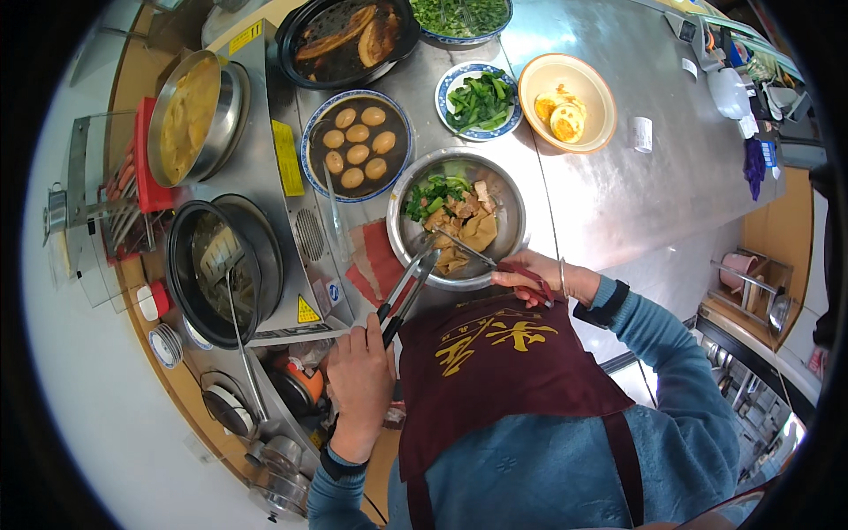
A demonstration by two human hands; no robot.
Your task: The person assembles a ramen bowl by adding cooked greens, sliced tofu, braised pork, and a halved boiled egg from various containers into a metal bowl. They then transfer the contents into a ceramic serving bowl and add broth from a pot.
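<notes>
Steel bowl (514, 212): greens (444, 189), brown pieces (480, 230) under tongs (414, 296), scissors (468, 249). Blue-rimmed dish (306, 146): eggs (358, 132).

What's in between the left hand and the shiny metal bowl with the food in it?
The tongs: in the head view, they stretch from the left hand over the rim of the metal bowl.

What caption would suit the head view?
Left hand with tongs, right hand with scissors: both tools reach into a metal bowl of food.
</notes>
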